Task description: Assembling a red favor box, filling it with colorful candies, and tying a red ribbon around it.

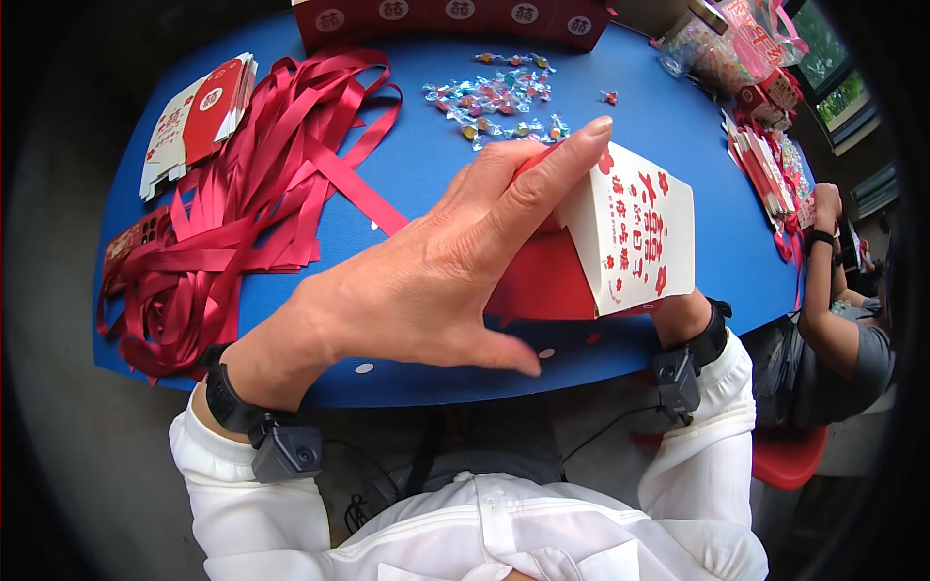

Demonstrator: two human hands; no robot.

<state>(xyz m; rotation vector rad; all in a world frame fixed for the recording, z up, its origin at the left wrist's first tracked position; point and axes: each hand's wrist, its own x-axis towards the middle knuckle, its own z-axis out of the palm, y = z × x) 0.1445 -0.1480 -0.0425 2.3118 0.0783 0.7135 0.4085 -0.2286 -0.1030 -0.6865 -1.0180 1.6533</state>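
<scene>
A red and white folded paperboard candy box (pixel 639 225), printed with red characters and flowers, is tilted above the table in front of me. My right hand (pixel 665 309) grips it from the far right side; its fingers are hidden behind the box. Across the box's left side reaches my left hand (pixel 465 254), index finger stretched along the upper edge. Its thumb stands apart below and looks blurred. A bit of red board shows behind the index finger, but the other fingertips are hidden.
Red satin ribbons (pixel 269 181) lie heaped at left, partly over a phone (pixel 134 243), near stacked flat cartons (pixel 200 120). Wrapped candies (pixel 501 98) lie beyond my hands. A long red box (pixel 458 22) stands at the back. A co-worker (pixel 835 327) sits at right near a candy jar (pixel 701 47).
</scene>
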